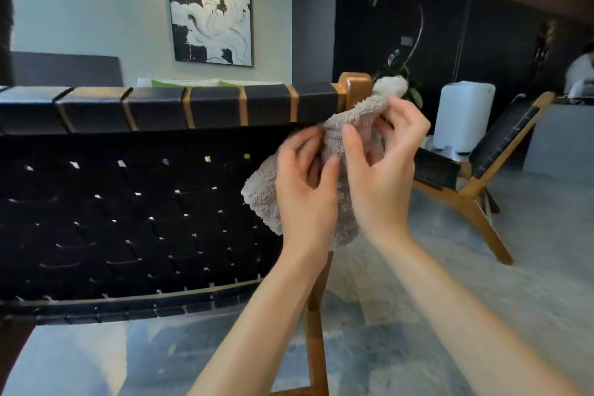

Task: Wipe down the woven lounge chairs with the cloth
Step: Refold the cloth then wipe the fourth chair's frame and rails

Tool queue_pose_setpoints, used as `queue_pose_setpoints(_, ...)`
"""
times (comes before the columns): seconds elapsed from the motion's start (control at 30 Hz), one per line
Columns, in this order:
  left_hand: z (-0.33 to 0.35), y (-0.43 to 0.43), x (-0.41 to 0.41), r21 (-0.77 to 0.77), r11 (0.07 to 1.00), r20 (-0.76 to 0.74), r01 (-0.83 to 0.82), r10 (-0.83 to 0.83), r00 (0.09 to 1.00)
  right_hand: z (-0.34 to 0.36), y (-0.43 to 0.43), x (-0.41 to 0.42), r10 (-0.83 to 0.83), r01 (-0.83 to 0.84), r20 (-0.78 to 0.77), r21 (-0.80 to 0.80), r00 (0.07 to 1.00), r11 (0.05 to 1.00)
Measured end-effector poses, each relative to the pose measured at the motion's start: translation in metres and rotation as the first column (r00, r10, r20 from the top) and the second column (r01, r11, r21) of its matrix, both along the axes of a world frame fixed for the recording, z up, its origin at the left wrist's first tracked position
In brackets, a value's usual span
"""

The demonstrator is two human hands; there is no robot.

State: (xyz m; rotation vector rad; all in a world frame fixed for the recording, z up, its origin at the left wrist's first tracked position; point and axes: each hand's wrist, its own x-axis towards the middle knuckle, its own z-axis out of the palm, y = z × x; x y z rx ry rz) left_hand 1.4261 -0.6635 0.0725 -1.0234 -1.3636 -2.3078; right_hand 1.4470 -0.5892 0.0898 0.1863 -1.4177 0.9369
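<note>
A black woven lounge chair [135,202] with a wooden frame fills the left and centre; I see its backrest from behind. A beige terry cloth [350,125] is held up in the air at the backrest's right end, near the wooden corner post. My left hand [305,190] pinches the cloth's lower left part with curled fingers. My right hand [382,164] grips the cloth's upper right part, thumb on its front. A second woven lounge chair [501,145] stands at the right, further back.
A white appliance [463,116] stands on the floor between the two chairs. Dark cabinets [401,26] line the back right wall, and a black-and-white painting [212,3] hangs on the pale wall. A person is partly visible at the far right edge.
</note>
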Motion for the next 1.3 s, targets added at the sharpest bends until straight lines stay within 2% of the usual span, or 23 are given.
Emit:
queue_pose_setpoints(0.1, -0.015, 0.003, -0.010, -0.164, 0.983, -0.211, -0.080, 0.044, 0.977, -0.005, -0.002, -0.014, 0.002, -0.002, 0.022, 0.015, 1.000, 1.000)
queue_pose_setpoints(0.17, -0.023, 0.004, -0.019, -0.188, 0.979, -0.275, -0.083, 0.028, 0.961, -0.010, -0.004, -0.023, -0.025, 0.025, 0.009, 0.001, 1.000, 1.000)
queue_pose_setpoints(0.3, -0.032, 0.003, -0.039, -0.224, 0.972, -0.350, -0.069, -0.014, 0.937, -0.018, -0.002, -0.038, -0.074, 0.075, -0.041, 0.022, 0.996, 0.997)
queue_pose_setpoints(0.53, -0.059, 0.008, -0.056, -0.234, 0.968, -0.398, -0.091, -0.010, 0.917, -0.041, 0.005, -0.053, -0.127, 0.128, -0.031, 0.034, 0.991, 0.991)
queue_pose_setpoints(0.67, -0.078, 0.006, -0.064, -0.273, 0.958, -0.393, -0.085, -0.031, 0.919, -0.064, 0.008, -0.060, -0.141, 0.141, -0.009, 0.013, 0.990, 0.990)
queue_pose_setpoints(1.03, -0.186, 0.001, -0.093, -0.440, 0.895, -0.266, -0.072, -0.054, 0.962, -0.182, 0.010, -0.082, -0.078, 0.088, 0.240, -0.030, 0.968, 0.996)
queue_pose_setpoints(1.2, -0.221, -0.001, -0.100, -0.512, 0.859, -0.165, 0.034, -0.137, 0.977, -0.223, 0.013, -0.089, -0.095, 0.103, 0.308, -0.009, 0.947, 0.995)
queue_pose_setpoints(1.3, -0.245, -0.002, -0.111, -0.601, 0.798, -0.198, -0.050, -0.088, 0.976, -0.251, 0.016, -0.090, -0.097, 0.109, 0.403, -0.006, 0.910, 0.994)
